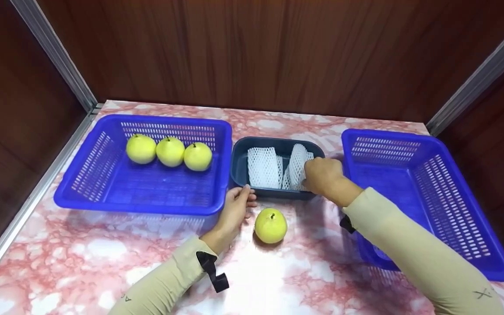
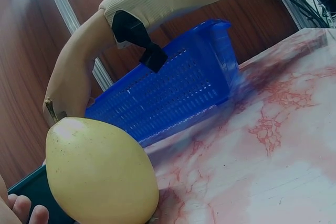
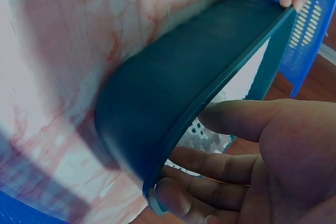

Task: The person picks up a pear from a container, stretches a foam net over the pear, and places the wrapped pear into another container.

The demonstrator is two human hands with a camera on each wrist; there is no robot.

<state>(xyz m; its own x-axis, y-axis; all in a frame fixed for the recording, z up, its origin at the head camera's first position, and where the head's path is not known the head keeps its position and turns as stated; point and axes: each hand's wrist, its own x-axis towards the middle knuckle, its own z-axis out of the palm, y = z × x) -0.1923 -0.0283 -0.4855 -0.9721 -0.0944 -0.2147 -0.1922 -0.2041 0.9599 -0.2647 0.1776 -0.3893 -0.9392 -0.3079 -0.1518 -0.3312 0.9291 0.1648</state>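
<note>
A dark teal plastic tray [image 1: 274, 193] stands at the middle of the table with white foam net sleeves [image 1: 262, 168] in it. My left hand [image 1: 233, 209] holds the tray's near left corner, thumb at the rim and fingers against the outer wall. Over the tray's right end, my right hand [image 1: 324, 177] reaches in with curled fingers and grips a foam net [image 1: 297, 164]; its fingertips [image 3: 173, 195] are partly hidden behind the rim. A yellow pear [image 1: 271, 225] sits on the table in front of the tray, close to my left hand.
Left of the tray is a blue basket [image 1: 142, 206] with three yellow pears [image 1: 170, 152] along its back. Another blue basket [image 1: 470, 205] stands at the right, partly under my right forearm. Brown wood panels [image 1: 252, 57] close off the back and sides of the marbled table [image 1: 99, 258].
</note>
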